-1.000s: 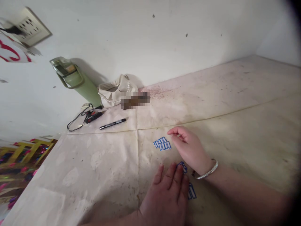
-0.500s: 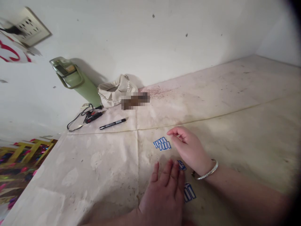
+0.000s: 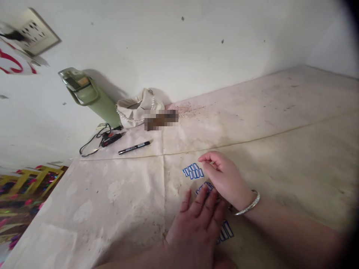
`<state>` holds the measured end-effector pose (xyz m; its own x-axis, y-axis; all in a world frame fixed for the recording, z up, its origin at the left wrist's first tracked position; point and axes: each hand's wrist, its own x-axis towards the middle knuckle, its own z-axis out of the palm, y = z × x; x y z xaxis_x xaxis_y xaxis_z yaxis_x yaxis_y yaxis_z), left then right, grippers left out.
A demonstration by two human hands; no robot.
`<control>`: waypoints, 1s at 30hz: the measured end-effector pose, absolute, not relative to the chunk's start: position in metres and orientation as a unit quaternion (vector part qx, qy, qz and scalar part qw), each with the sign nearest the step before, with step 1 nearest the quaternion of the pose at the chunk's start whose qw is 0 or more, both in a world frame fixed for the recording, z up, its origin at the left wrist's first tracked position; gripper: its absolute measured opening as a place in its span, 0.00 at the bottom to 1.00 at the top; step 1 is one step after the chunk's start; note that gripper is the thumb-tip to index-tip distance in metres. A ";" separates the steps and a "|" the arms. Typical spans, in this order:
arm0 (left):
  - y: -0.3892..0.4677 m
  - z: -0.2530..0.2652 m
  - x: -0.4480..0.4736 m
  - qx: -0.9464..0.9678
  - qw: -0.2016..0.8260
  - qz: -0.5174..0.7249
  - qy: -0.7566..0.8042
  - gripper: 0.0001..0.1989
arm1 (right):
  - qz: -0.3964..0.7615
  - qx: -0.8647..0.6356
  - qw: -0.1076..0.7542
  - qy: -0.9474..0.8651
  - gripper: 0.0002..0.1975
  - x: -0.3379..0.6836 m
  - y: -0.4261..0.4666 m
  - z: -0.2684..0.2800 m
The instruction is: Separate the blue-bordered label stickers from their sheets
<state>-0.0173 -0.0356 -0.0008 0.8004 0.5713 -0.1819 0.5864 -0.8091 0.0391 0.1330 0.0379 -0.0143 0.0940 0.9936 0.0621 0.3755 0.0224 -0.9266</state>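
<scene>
From the head camera: to the right of the black marker (image 3: 134, 147) lie blue-outlined pieces (image 3: 193, 171). Below and right of the marker, the left hand (image 3: 196, 224) spreads flat, unclenched, partly covering some; farther right, the right hand (image 3: 228, 181) curls loosely, its grip impossible to tell.

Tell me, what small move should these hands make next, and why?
Probably lift the left hand slightly: it partly covers both the middle blue-outlined piece and the lower piece, hiding how they lie, while the upper piece shows in full near the fingertips of the right hand.
</scene>
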 end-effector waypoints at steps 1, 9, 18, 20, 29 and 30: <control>-0.036 -0.001 -0.017 0.951 0.048 -0.079 0.295 0.44 | 0.358 -0.599 0.433 -0.570 0.09 0.133 0.038 -0.015; -0.031 -0.001 -0.017 0.937 0.087 -0.095 0.325 0.47 | 0.363 -0.601 0.427 -0.570 0.08 0.132 0.038 -0.015; -0.030 0.002 -0.017 0.941 0.126 -0.078 0.303 0.42 | 0.368 -0.601 0.426 -0.567 0.09 0.132 0.036 -0.016; -0.030 0.002 -0.017 0.940 0.132 -0.080 0.305 0.43 | 0.368 -0.602 0.424 -0.568 0.09 0.132 0.036 -0.015; -0.025 0.003 -0.018 0.925 0.157 -0.076 0.339 0.44 | 0.380 -0.593 0.407 -0.581 0.09 0.133 0.036 -0.015; -0.025 0.003 -0.018 0.923 0.160 -0.075 0.341 0.44 | 0.381 -0.593 0.407 -0.581 0.08 0.133 0.036 -0.016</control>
